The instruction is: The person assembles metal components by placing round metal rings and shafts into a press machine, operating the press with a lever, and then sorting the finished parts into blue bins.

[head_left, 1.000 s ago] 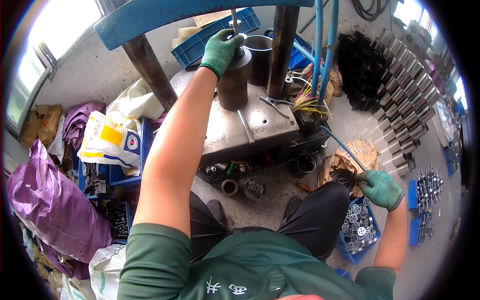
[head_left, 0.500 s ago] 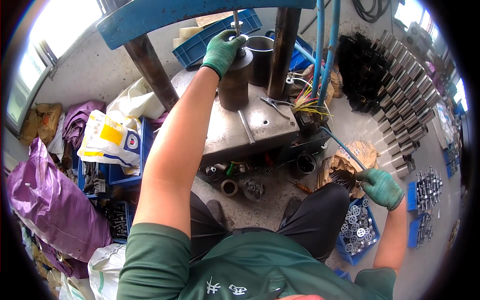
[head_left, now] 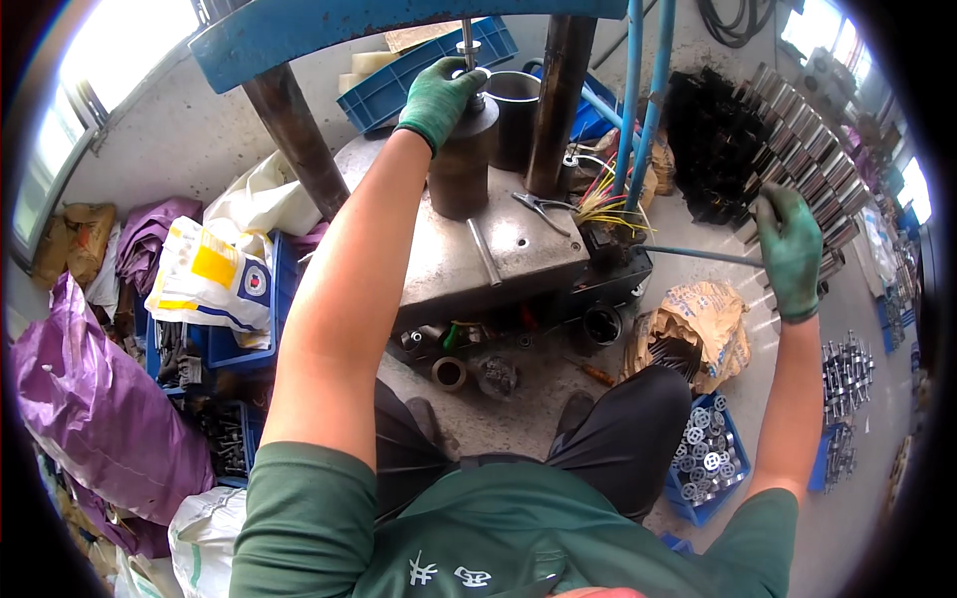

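Blue and slim, the lever at your right has swung up since the earlier frames, where it slanted steeply down toward the paper bag. Now it runs nearly level across the view, dipping only slightly from its pivot end beside the metal table to its outer end at your right hand. That gloved hand has risen with it, from just beside the bag to in front of the steel tubes. Its fingers point away from you, partly bent; you meet the lever with the palm side, but I cannot tell whether your grip is closed around it.

Your left hand keeps almost the same place, thumb and fingers curled closely around a shiny metal part on top of the dark cylinder. The cylinder stands upright on the table, and the bright rod above your fingers shares its upright long axis, reaching up to the blue beam.
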Available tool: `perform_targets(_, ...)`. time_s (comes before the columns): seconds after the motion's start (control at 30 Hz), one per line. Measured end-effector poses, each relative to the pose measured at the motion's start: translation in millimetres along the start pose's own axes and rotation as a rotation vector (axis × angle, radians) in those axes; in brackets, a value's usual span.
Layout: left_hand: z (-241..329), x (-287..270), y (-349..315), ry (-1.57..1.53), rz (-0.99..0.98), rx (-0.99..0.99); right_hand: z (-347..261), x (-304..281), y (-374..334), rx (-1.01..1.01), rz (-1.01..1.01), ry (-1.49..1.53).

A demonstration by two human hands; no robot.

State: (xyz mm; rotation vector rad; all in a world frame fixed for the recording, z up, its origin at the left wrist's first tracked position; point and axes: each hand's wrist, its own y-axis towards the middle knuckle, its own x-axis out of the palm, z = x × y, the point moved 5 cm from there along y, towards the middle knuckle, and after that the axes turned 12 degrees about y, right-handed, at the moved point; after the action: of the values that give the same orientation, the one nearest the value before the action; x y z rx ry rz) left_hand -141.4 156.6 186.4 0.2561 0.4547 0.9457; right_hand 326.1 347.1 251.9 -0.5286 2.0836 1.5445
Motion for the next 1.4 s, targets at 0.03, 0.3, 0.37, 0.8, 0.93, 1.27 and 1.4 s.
perform_targets(0.03,-1,0,1,-0.004,0.000,0.000,7,3,15,0.037,0.014,-0.004)
perform_targets(0.3,10,0,-10,0.044,-0.008,-0.077,38,31,79,0.073,-0.010,-0.150)
perform_targets(0.37,13,4,-12,0.058,-0.012,-0.070,46,30,83,0.117,-0.027,-0.188)
perform_targets(0.8,1,-3,-15,0.443,0.182,0.362,47,31,84,0.063,-0.055,-0.313)
perform_targets(0.93,44,19,-101,0.483,0.309,0.640,44,14,60,0.083,-0.104,-0.340)
perform_targets(1.27,-8,69,-317,0.023,-0.461,0.118,-59,-6,-70,-0.444,-0.035,-0.170)
perform_targets(1.4,13,75,-330,0.257,-0.468,0.497,-132,54,-142,-0.269,-0.004,0.262)
